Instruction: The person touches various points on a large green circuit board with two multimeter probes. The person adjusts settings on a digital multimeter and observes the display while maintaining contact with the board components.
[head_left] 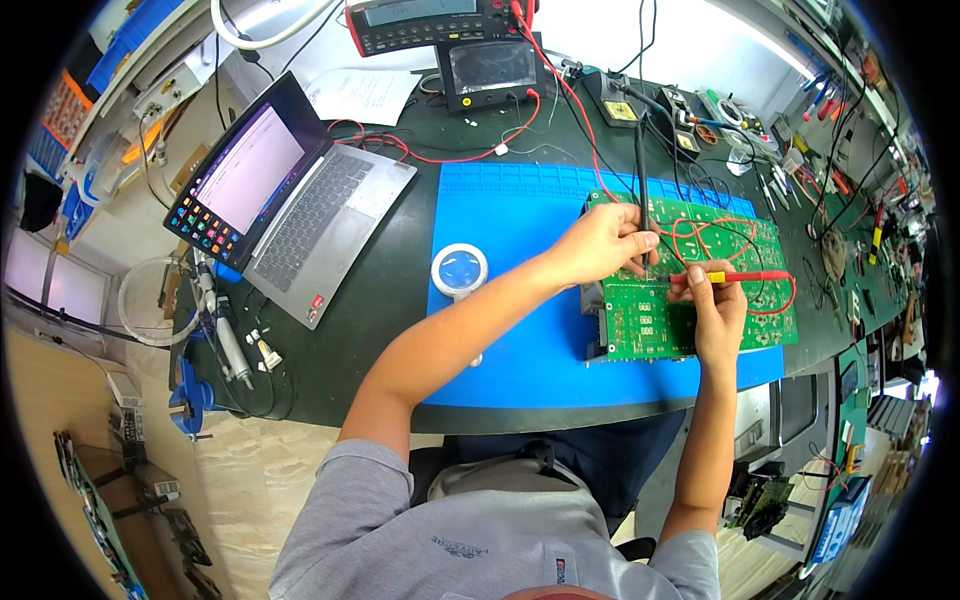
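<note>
A large green circuit board [628,335] lies on a blue work mat [510,360]. Above its left half, my left hand [605,243] is closed around a black test probe [642,190], held nearly upright with its lower end down toward the board. My right hand [712,300] pinches a red test probe [752,276], which lies almost level and points left toward the black one. Whether either tip touches the board is too small to tell. From the red probe's right end a red lead loops back over the board. Left of my left forearm rests a white-rimmed magnifying glass [460,268].
An open laptop [320,210] stands at the left of the dark bench. Behind the mat are a bench multimeter [430,25] and a black instrument [490,65] with red leads. A soldering iron stand [615,100] and tangled cables occupy the back right. A blue clamp [190,400] grips the left edge.
</note>
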